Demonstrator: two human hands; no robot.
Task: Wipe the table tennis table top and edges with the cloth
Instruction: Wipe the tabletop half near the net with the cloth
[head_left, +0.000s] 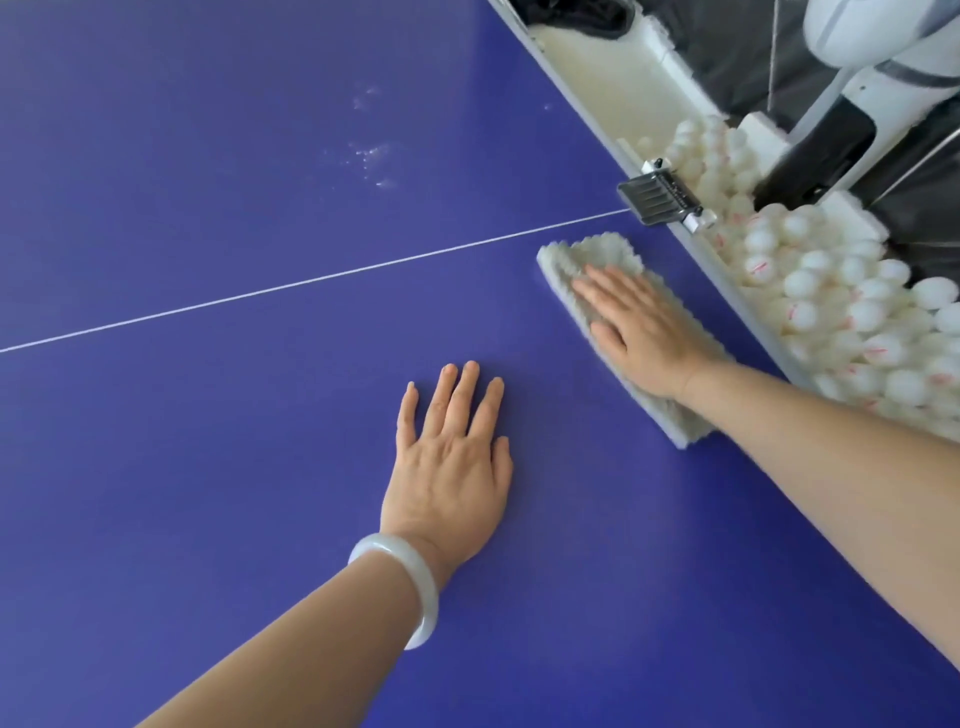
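Cloth under flat, released right grip, left grip released on table.

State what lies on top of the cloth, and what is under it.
The right hand lies flat on the cloth, fingers straight. Beneath is the blue table top; the covered patch is hidden.

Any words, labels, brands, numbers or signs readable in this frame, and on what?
No text can be read.
Balls: red printed marks, too blurred to read.
Metal clamp: faint marks on top, too small to read.
Table top, cloth, bangle: no text.
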